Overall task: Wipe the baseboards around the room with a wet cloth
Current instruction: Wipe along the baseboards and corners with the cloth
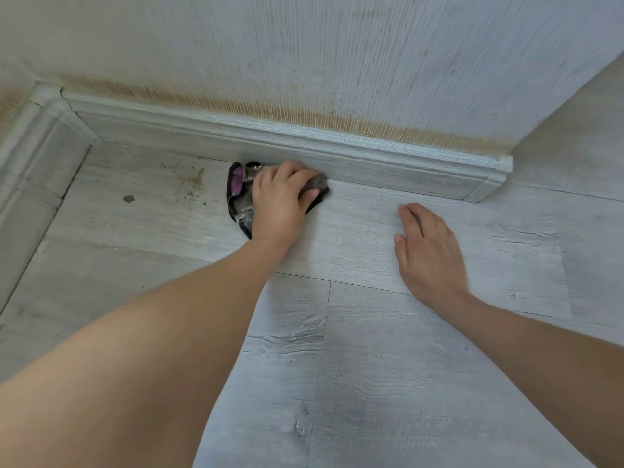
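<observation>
A pale grey wood-look baseboard (pixel 337 153) runs along the foot of the wall from an inner corner at the left to an outer corner at the right. My left hand (pixel 280 201) grips a crumpled grey, black and purple cloth (pixel 241 194) with curled fingers and holds it against the bottom of the baseboard where it meets the floor. My right hand (pixel 429 251) lies flat on the floor with straight fingers, to the right of the cloth and a little in front of the baseboard.
Dirt crumbs and a stain (pixel 189 184) lie on the grey laminate floor (pixel 337 366) left of the cloth. A second baseboard (pixel 30 177) runs down the left wall. The wallpaper (pixel 304 62) is yellowed just above the baseboard. The wall turns away at the outer corner (pixel 503 170).
</observation>
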Tool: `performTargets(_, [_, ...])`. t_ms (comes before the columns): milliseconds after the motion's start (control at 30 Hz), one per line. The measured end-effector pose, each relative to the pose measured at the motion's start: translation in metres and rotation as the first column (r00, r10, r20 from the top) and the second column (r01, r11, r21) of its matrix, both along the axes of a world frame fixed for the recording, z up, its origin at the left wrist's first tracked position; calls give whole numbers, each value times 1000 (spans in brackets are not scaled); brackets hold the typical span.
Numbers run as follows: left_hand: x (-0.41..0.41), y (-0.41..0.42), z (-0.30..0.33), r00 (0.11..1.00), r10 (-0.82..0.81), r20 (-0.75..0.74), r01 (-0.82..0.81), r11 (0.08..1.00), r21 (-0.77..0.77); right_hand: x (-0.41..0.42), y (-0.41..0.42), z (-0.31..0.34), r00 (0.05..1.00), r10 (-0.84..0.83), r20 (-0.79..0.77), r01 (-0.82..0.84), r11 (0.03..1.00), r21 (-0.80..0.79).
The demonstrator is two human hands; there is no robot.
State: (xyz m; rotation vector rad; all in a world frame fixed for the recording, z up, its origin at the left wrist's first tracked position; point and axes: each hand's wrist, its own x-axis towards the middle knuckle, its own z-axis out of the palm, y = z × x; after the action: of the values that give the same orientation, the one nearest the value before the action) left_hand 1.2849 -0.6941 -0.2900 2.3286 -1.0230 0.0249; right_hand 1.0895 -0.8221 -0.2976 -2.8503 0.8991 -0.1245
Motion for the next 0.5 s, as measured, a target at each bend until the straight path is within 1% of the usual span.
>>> performTargets(100, [12,13,-2,995,-86,42,84,996,42,45,18,4,990,117,75,-120,992,31])
performTargets(200, [19,17,-2,996,-77,37,76,997,33,88,35,0,977,201,68,-205,977,64])
performTargets(333, [23,18,-4,996,-73,48,71,997,38,98,39,-7,983,160,89,-162,987,10])
performTargets(500, [37,25,-1,999,-31,37,29,998,56,97,41,-3,984,159,86,-161,987,16])
